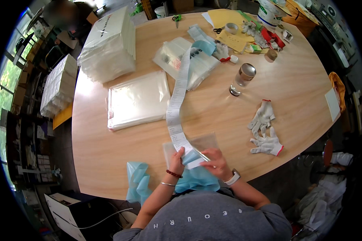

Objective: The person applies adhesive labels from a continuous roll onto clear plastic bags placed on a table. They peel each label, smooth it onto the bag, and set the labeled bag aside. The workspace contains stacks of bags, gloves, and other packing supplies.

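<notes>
The fingers of the left hand were found clamped on the near end of a long white paper strip with rows of small print. The fingers of the right hand were closed around a slim silver metal tool, the kind of which could not be told.

The governing relation was judged to be that of tool to strip. The tool was slanted up and leftward from the right hand, its tip being near the strip's right edge; contact could not be confirmed. The strip's long axis was directed away from the body across the pale wood-grained desk, bowed leftward midway, its far part being laid over a loose pile of clear plastic bags. The left hand was the nearer to the strip.

Beneath the hands a flat, translucent plastic bag was noted. Folds of glossy light-blue ribbon were gathered in front of the body, and were judged the likeliest hindrance. To the strip's left, sideways room was limited by a flat stack of clear plastic sleeves. A pair of white knitted gloves was observed well apart, to the right.
</notes>
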Demonstrator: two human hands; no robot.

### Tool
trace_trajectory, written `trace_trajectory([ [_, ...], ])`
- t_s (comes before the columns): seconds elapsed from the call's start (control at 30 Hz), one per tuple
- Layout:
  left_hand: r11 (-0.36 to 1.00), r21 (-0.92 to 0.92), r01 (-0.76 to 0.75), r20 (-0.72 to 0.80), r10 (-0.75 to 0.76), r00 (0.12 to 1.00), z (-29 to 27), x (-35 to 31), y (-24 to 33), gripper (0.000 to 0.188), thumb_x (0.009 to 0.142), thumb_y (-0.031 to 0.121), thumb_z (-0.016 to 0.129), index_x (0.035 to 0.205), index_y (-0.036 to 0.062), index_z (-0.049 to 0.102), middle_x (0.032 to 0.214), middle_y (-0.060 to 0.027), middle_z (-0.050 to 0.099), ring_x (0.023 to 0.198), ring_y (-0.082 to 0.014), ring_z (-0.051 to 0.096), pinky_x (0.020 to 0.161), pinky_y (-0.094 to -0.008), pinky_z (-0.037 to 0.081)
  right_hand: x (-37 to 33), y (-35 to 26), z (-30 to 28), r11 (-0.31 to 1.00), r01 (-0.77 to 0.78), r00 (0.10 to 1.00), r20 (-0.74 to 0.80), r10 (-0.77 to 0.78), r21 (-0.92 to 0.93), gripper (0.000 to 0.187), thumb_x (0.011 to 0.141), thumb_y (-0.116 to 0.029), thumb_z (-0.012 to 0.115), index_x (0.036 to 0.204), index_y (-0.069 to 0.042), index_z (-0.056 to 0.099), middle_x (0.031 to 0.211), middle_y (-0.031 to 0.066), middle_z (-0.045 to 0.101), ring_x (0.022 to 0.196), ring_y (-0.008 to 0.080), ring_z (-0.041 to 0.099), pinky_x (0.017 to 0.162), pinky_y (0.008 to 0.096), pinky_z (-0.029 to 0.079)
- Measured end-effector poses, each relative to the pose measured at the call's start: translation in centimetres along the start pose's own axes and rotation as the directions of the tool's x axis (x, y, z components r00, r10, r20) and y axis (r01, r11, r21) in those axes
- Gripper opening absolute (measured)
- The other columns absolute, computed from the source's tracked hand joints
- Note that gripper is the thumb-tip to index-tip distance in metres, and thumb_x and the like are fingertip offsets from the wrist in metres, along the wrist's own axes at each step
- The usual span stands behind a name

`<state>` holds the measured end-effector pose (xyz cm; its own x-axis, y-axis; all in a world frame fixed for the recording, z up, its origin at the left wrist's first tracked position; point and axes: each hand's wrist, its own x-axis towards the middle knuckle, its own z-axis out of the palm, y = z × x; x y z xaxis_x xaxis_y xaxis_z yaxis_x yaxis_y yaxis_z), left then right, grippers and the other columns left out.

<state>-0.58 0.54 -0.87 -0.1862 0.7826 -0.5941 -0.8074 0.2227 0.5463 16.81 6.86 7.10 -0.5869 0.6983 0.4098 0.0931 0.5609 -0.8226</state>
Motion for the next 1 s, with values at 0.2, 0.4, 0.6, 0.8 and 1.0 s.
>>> trace_trajectory([
  [0.2, 0.999, 0.035, 0.029, 0.006, -0.029, 1.000, -0.6, -0.3, 0.2, 0.023, 0.084, 0.019, 0.052, 0.100, 0.0027, 0.052, 0.095, -0.0055, 0.058, 0.084, -0.0155, 0.058, 0.073, -0.0268, 0.048, 0.4, 7.1, -1.1, 0.835, -0.549, 0.833, -0.056, 0.550, 0.032, 0.012, 0.074, -0.007, 0.058, 0.083, 0.000, 0.062, 0.075, 0.0115, 0.062, 0.065, 0.0183, 0.059, 0.060, 0.0264, 0.046],
  [0.4, 1.000, 0.012, 0.008, 0.005, -0.008, 1.000, -0.1, -0.7, 0.1, 0.021, 0.083, 0.017, 0.054, 0.098, 0.0029, 0.053, 0.093, -0.0042, 0.059, 0.083, -0.0134, 0.058, 0.072, -0.0256, 0.048, 1.2, 8.7, -0.6, 0.813, -0.582, 0.812, 0.043, 0.581, 0.003, 0.014, 0.074, -0.008, 0.060, 0.084, 0.001, 0.062, 0.075, 0.0091, 0.063, 0.066, 0.0122, 0.058, 0.061, 0.0241, 0.046],
  [0.6, 0.999, 0.049, 0.004, 0.006, -0.004, 1.000, -0.1, -0.7, 0.1, 0.022, 0.083, 0.018, 0.054, 0.099, 0.0028, 0.054, 0.093, -0.0040, 0.059, 0.083, -0.0130, 0.057, 0.072, -0.0253, 0.047, 1.6, 8.8, 0.3, 0.841, -0.489, 0.857, 0.052, 0.513, -0.233, 0.016, 0.071, -0.013, 0.062, 0.082, -0.003, 0.061, 0.076, 0.0092, 0.059, 0.070, 0.0216, 0.057, 0.063, 0.0310, 0.046],
  [0.8, 0.996, 0.080, -0.032, -0.030, 0.034, 0.999, 0.8, -1.2, 0.2, 0.021, 0.083, 0.021, 0.055, 0.094, 0.0038, 0.056, 0.086, -0.0028, 0.060, 0.074, -0.0097, 0.057, 0.061, -0.0200, 0.045, 3.4, 7.4, -0.5, 0.717, -0.391, 0.913, -0.143, 0.383, -0.578, 0.031, 0.067, -0.020, 0.065, 0.093, -0.008, 0.056, 0.091, 0.0069, 0.052, 0.092, 0.0242, 0.048, 0.073, 0.0352, 0.043],
  [1.0, 0.995, 0.098, -0.026, -0.015, 0.027, 1.000, 0.5, -1.1, 0.2, 0.023, 0.083, 0.021, 0.055, 0.095, 0.0013, 0.055, 0.089, -0.0056, 0.060, 0.076, -0.0125, 0.057, 0.063, -0.0231, 0.046, 4.3, 10.7, -1.7, 0.869, -0.187, 0.939, 0.177, 0.295, -0.458, 0.023, 0.065, -0.017, 0.065, 0.084, -0.007, 0.057, 0.085, 0.0079, 0.054, 0.086, 0.0255, 0.049, 0.071, 0.0352, 0.043],
])
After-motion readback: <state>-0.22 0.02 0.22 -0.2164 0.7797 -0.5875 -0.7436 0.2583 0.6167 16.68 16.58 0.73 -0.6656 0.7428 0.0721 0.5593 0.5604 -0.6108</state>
